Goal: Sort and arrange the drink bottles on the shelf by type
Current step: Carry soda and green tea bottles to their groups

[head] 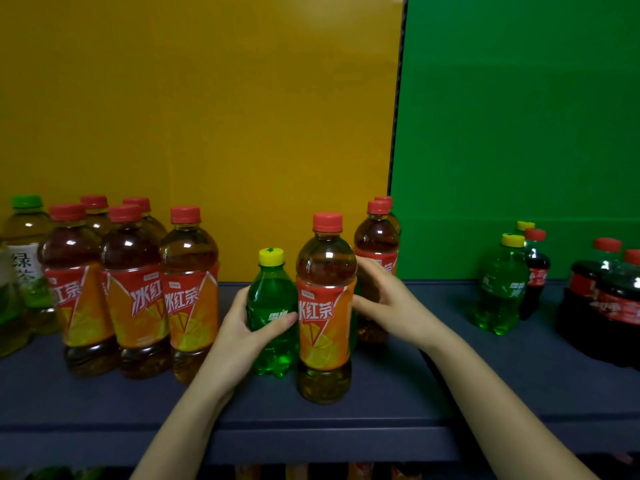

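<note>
Left hand (pixel 242 327): wrapped around the small green soda (pixel 272 317), standing mid-shelf (pixel 381 403).
Right hand (pixel 384 299): reaching behind the front iced tea (pixel 325 306), fingers curled; whether it grips anything cannot be told.
Left group: iced teas (pixel 138 296), green tea (pixel 24 258).
Right group: green sodas (pixel 500 285), colas (pixel 602 299).

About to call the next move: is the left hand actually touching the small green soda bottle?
Touching. The head view shows the left hand wrapped around the small green soda bottle, thumb lying across its label, fingers behind it.
</note>
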A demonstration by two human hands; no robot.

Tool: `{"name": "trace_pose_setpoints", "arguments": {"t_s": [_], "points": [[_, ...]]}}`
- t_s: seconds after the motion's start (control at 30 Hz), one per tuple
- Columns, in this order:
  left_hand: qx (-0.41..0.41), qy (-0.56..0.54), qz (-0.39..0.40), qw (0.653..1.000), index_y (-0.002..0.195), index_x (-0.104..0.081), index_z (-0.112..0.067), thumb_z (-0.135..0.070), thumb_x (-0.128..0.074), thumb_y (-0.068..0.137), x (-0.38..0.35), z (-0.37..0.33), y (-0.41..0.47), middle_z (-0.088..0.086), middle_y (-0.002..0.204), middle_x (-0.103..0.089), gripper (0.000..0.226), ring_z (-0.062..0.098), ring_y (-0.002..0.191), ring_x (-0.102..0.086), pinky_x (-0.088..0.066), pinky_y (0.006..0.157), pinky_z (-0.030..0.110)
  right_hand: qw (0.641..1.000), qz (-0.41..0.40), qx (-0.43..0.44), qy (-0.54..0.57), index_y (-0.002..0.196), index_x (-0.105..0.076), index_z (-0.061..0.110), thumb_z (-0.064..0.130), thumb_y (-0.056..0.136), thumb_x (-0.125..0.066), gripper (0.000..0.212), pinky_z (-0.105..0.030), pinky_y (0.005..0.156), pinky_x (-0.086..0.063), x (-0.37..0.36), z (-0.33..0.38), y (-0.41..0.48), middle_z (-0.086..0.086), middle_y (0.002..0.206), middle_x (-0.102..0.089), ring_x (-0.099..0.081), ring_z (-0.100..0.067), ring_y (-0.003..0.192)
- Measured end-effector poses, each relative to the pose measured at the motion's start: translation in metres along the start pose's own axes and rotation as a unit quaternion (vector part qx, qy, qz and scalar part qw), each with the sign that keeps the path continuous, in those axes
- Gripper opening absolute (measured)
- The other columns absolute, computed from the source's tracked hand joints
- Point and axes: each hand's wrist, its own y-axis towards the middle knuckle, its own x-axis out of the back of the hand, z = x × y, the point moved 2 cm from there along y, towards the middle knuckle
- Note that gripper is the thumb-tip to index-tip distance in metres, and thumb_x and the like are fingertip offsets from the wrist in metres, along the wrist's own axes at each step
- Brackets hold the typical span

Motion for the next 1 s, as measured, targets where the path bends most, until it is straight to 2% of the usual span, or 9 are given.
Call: {"name": "trace_pose_setpoints", "arguments": {"t_s": [0.17,0.27,0.37,0.47,0.6,0.7,0.83,0.93,1.0], "points": [[-0.016,0.018,-0.034,0.999,0.113,-0.052,-0.032,-0.028,-0.072,0.065,0.004,0.0,-0.01,-0.007,0.108,-0.064,0.052,0.002,0.092,-0.064,-0.052,0.067,0.018,0.999,-0.04,0.001,0.002,0.139,-0.037,0.026,0.028,0.085,-0.062,0.059,-0.025,0.105,-0.039,0.005,0.003,-0.017,0.01,0.135,-0.046,-0.042,0.0,0.126],[-0.036,0.03,-0.049,0.998,0.114,-0.053,-0.029,-0.032,-0.072,0.063,0.004,0.0,-0.017,-0.006,0.105,-0.064,0.054,0.0,0.089,-0.064,-0.054,0.068,0.018,0.997,-0.062,-0.02,0.031,0.137,-0.037,0.028,0.028,0.085,-0.062,0.057,-0.011,0.09,-0.043,0.009,0.003,-0.032,0.013,0.129,-0.053,-0.05,0.007,0.115],[-0.057,0.031,-0.067,0.996,0.114,-0.052,-0.027,-0.032,-0.08,0.065,0.006,0.001,-0.024,-0.012,0.096,-0.065,0.057,0.0,0.088,-0.064,-0.053,0.066,0.014,0.991,-0.115,-0.04,0.049,0.132,-0.038,0.031,0.041,0.077,-0.062,0.061,-0.003,0.082,-0.041,0.01,0.004,-0.047,0.018,0.129,-0.049,-0.047,0.015,0.111],[-0.075,0.019,-0.072,0.994,0.112,-0.052,-0.028,-0.03,-0.082,0.065,0.006,0.001,-0.031,-0.015,0.095,-0.065,0.056,0.002,0.086,-0.064,-0.055,0.064,0.022,0.982,-0.147,-0.073,0.088,0.12,-0.036,0.04,0.046,0.067,-0.064,0.061,-0.005,0.079,-0.043,0.005,0.004,-0.055,0.018,0.127,-0.045,-0.045,0.015,0.11],[-0.098,-0.015,-0.068,0.993,0.104,-0.052,-0.031,-0.033,-0.084,0.059,0.007,-0.005,-0.043,-0.016,0.088,-0.066,0.055,0.003,0.081,-0.065,-0.054,0.063,0.02,0.979,-0.137,-0.102,0.113,0.129,-0.031,0.037,0.043,0.065,-0.072,0.076,-0.022,0.09,-0.048,-0.01,0.001,-0.061,0.013,0.122,-0.054,-0.056,0.0,0.108],[-0.119,-0.045,-0.069,0.989,0.097,-0.056,-0.042,-0.042,-0.073,0.05,0.007,-0.016,-0.053,-0.018,0.084,-0.067,0.05,0.0,0.076,-0.065,-0.053,0.06,0.013,0.962,-0.183,-0.108,0.172,0.124,-0.038,0.037,0.036,0.075,-0.068,0.058,-0.022,0.087,-0.051,-0.016,0.006,-0.071,0.007,0.117,-0.059,-0.061,-0.004,0.105],[-0.146,-0.059,-0.031,0.987,0.087,-0.06,-0.055,-0.048,-0.077,0.044,-0.002,-0.04,-0.069,-0.013,0.088,-0.068,0.047,0.001,0.076,-0.065,-0.055,0.061,0.017,0.928,-0.277,-0.112,0.224,0.1,-0.041,0.048,0.025,0.086,-0.062,0.034,-0.009,0.072,-0.05,-0.008,0.018,-0.098,0.022,0.099,-0.058,-0.06,0.016,0.083],[-0.139,-0.092,0.003,0.986,0.086,-0.061,-0.054,-0.058,-0.078,0.035,-0.026,-0.057,-0.079,-0.012,0.086,-0.068,0.054,0.002,0.073,-0.067,-0.058,0.058,0.028,0.901,-0.333,-0.131,0.247,0.121,-0.046,0.041,0.039,0.075,-0.072,0.053,-0.025,0.083,-0.053,0.009,0.025,-0.133,0.014,0.109,-0.064,-0.063,0.001,0.098],[-0.14,-0.111,0.023,0.984,0.087,-0.063,-0.049,-0.054,-0.078,0.038,-0.047,-0.064,-0.084,-0.012,0.081,-0.069,0.051,0.008,0.071,-0.067,-0.058,0.058,0.038,0.895,-0.358,-0.132,0.232,0.117,-0.05,0.041,0.042,0.073,-0.071,0.049,-0.021,0.075,-0.053,0.024,0.032,-0.154,0.02,0.104,-0.066,-0.064,0.002,0.094]]}}
